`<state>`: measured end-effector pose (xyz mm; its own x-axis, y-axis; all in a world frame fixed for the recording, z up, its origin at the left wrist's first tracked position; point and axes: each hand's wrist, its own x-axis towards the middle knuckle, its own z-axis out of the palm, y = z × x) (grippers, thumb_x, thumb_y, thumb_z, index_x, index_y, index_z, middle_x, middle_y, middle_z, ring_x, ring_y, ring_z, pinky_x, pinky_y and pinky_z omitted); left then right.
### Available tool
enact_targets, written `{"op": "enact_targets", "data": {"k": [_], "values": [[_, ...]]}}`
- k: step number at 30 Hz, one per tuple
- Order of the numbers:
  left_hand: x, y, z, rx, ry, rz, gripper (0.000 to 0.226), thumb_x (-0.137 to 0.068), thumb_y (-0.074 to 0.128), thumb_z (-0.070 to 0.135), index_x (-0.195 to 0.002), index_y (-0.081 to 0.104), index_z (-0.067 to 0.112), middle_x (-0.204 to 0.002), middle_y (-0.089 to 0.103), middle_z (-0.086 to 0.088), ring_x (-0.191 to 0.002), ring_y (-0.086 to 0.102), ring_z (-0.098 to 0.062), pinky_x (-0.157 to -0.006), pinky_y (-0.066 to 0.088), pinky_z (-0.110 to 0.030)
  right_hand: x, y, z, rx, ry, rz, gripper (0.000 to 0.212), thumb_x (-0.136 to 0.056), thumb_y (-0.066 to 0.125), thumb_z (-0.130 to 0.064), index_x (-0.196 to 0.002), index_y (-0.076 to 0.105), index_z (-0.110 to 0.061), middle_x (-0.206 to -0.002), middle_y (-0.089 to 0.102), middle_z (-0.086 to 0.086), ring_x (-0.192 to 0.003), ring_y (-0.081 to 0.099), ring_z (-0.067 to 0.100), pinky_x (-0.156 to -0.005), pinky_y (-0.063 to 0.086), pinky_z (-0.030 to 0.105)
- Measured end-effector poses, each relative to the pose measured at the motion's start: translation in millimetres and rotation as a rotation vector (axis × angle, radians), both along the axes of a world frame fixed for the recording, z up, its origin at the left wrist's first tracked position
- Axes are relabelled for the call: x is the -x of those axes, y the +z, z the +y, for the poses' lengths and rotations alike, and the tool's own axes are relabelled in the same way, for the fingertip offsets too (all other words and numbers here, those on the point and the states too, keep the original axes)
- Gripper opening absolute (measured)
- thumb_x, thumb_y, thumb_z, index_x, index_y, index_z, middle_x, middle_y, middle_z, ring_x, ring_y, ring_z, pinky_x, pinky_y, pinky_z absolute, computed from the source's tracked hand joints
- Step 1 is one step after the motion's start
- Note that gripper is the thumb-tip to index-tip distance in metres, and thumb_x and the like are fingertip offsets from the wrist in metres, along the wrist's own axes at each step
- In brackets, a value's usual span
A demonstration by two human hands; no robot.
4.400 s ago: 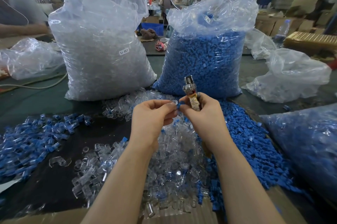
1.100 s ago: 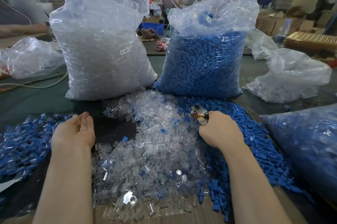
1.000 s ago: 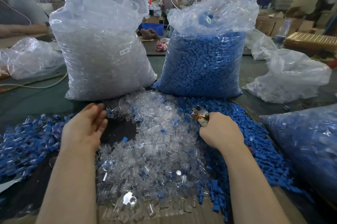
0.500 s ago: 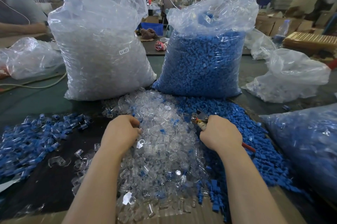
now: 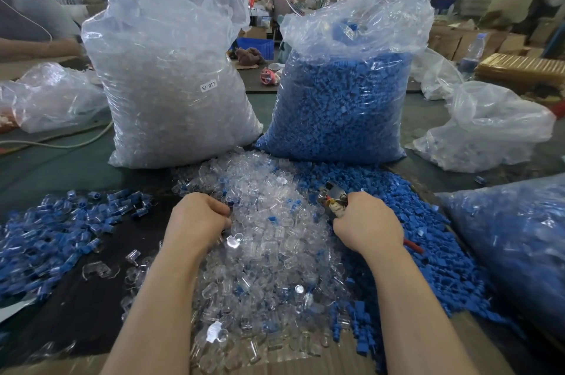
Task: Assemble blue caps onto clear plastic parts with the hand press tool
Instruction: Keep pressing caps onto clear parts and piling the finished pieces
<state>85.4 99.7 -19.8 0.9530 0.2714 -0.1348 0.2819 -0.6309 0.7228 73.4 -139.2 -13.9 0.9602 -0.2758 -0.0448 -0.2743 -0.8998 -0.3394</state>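
The only legible writing is a white sticker reading "SJ-017" (image 5: 208,87) on the bag of clear parts (image 5: 171,93) at 11 o'clock. The bag of blue caps (image 5: 339,99) stands just beside it at 1 o'clock; the two touch near their bases.

The left hand (image 5: 198,222) sits at the 9 o'clock edge of the loose clear parts pile (image 5: 269,240), fingers curled down into the pieces (whether they enclose a part cannot be told). The right hand (image 5: 367,225) grips the hand press tool (image 5: 331,196), whose metal head points toward 11 o'clock; a red handle tip (image 5: 412,247) shows behind the wrist. This hand lies on the boundary between the clear pile and the loose blue caps (image 5: 428,240) at 3 o'clock.

Assembled pieces (image 5: 52,237) lie at 9 o'clock. A bare dark strip of the table (image 5: 101,313) separates them from the clear pile. A further bag of blue parts (image 5: 516,246) bounds the 3 o'clock side.
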Motion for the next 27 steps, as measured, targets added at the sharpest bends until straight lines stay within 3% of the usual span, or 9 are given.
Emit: {"op": "enact_targets", "data": {"k": [4,8,12,14,17,21,25,27], "values": [[1.7,-0.4,-2.4,-0.041,0.014,-0.046,0.011,-0.084,0.075,0.023,-0.074,0.073,0.025,-0.077,0.069,0.007,-0.072,0.061,-0.008,-0.059,0.045,-0.024,0.4,-1.3,0.4,-0.012,-0.004,-0.008,0.020,-0.082,0.058,-0.021,-0.074,0.041,-0.021,-0.074,0.048,-0.002,-0.074,0.051,0.026,-0.062,0.037,0.031],[4.6,5.9,-2.8,0.030,0.041,-0.177,0.017,-0.082,0.076,0.033,-0.070,0.071,0.022,-0.066,0.068,0.006,-0.067,0.063,-0.013,-0.061,0.049,-0.029,-0.6,-1.9,-1.6,-0.067,-0.029,-0.105,0.014,-0.082,0.057,-0.023,-0.074,0.046,-0.020,-0.073,0.054,0.001,-0.063,0.049,0.019,-0.052,0.032,0.028],[4.6,21.7,-14.8,0.378,0.058,-0.233,0.010,-0.081,0.076,0.020,-0.075,0.072,0.014,-0.066,0.073,0.000,-0.076,0.072,-0.022,-0.071,0.060,-0.037,-3.0,3.3,-2.7,-0.218,-0.038,-0.296,0.020,-0.085,0.058,-0.032,-0.071,0.052,-0.019,-0.068,0.058,0.000,-0.063,0.053,0.020,-0.050,0.032,0.029],[6.5,29.4,-27.0,0.535,0.025,-0.237,0.008,-0.082,0.076,0.014,-0.080,0.071,0.008,-0.069,0.074,-0.003,-0.075,0.074,-0.019,-0.065,0.058,-0.027,-3.9,7.7,-2.3,-0.327,-0.007,-0.364,0.022,-0.085,0.061,-0.035,-0.071,0.055,-0.020,-0.067,0.059,-0.001,-0.064,0.054,0.020,-0.053,0.035,0.030],[12.1,36.7,-45.0,0.664,-0.031,-0.266,0.008,-0.082,0.075,0.012,-0.081,0.070,0.006,-0.072,0.075,-0.007,-0.069,0.073,-0.015,-0.057,0.056,-0.020,-3.3,11.9,-0.3,-0.534,0.047,-0.422,0.020,-0.084,0.066,-0.033,-0.072,0.059,-0.019,-0.062,0.057,-0.005,-0.060,0.051,0.017,-0.058,0.040,0.033],[16.2,38.1,-62.0,0.748,-0.080,-0.266,0.011,-0.083,0.075,0.013,-0.086,0.068,0.004,-0.077,0.076,-0.007,-0.071,0.073,-0.014,-0.062,0.058,-0.021,-0.6,16.9,3.3,-0.721,0.097,-0.433,0.018,-0.084,0.071,-0.029,-0.075,0.063,-0.016,-0.062,0.057,-0.005,-0.056,0.045,0.010,-0.057,0.040,0.031],[17.7,36.6,-69.2,0.767,-0.118,-0.245,0.011,-0.083,0.075,0.013,-0.087,0.068,0.005,-0.075,0.076,-0.006,-0.071,0.073,-0.013,-0.061,0.057,-0.019,0.6,19.5,6.4,-0.668,0.122,-0.449,0.018,-0.082,0.071,-0.029,-0.071,0.060,-0.020,-0.061,0.058,-0.006,-0.057,0.047,0.011,-0.056,0.039,0.030],[17.8,35.5,-69.3,0.763,-0.109,-0.244,0.009,-0.084,0.074,0.012,-0.086,0.067,0.006,-0.074,0.076,-0.005,-0.069,0.073,-0.012,-0.060,0.055,-0.018,-0.3,19.4,5.5,-0.436,0.070,-0.426,0.022,-0.085,0.065,-0.036,-0.071,0.056,-0.021,-0.065,0.058,-0.004,-0.061,0.052,0.017,-0.056,0.037,0.031]]}}
